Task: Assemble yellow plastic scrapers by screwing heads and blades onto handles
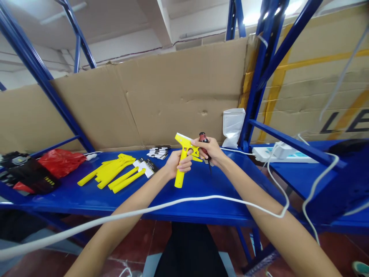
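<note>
My left hand (179, 163) is closed around the handle of a yellow scraper (179, 177), its wide head tilted up and to the left with a pale blade edge along the top. A screwdriver (203, 137) with a red and black handle sits in my right hand (213, 150), its shaft pointing down. The thumb and finger of that same hand touch the scraper's head. Just behind the hands, partly covered, another yellow piece (196, 155) shows. To the left lies a pile of yellow scrapers (111, 171), some with black-and-white cards (147, 167) at their heads.
Small black-and-white packs (159, 152) are stacked on the blue table (219, 207) near the cardboard wall (178, 96). A white cable (184, 200) crosses in front of my forearms. A white bag (233, 125), a power strip (265, 154), and a red bag (62, 161) stand around.
</note>
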The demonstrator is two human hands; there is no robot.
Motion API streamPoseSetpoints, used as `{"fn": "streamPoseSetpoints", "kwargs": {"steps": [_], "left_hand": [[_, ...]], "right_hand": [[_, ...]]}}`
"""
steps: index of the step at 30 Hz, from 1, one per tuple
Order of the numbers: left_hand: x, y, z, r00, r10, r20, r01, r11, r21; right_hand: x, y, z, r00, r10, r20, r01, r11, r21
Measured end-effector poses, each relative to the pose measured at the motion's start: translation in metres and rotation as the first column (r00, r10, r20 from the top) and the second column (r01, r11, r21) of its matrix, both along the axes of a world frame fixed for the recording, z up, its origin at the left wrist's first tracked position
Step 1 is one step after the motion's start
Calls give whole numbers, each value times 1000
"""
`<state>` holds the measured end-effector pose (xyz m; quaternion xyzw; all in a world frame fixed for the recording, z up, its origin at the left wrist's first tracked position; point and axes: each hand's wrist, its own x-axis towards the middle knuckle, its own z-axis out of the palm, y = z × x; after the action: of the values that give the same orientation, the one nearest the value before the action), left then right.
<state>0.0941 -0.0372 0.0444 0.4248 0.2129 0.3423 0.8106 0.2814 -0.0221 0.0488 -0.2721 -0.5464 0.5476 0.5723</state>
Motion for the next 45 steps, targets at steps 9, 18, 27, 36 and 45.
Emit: {"fn": "streamPoseSetpoints", "kwargs": {"steps": [9, 18, 27, 36, 45], "left_hand": [[-14, 11, -13, 826, 525, -205, -374, 782, 498], [-26, 19, -5, 986, 73, -149, -60, 995, 85], [-75, 98, -7, 201, 886, -417, 55, 415, 908], [-136, 134, 5, -26, 903, -428, 493, 384, 781], [-144, 142, -1, 4, 895, -446, 677, 326, 660]], "right_hand": [[11, 20, -4, 909, -402, -107, 391, 913, -113], [14, 25, -10, 954, -278, -109, 255, 949, -188], [28, 30, -5, 871, -453, -191, 420, 888, -188], [40, 39, -5, 772, -540, -334, 515, 840, -169], [40, 42, -6, 759, -536, -370, 532, 838, -122]]}}
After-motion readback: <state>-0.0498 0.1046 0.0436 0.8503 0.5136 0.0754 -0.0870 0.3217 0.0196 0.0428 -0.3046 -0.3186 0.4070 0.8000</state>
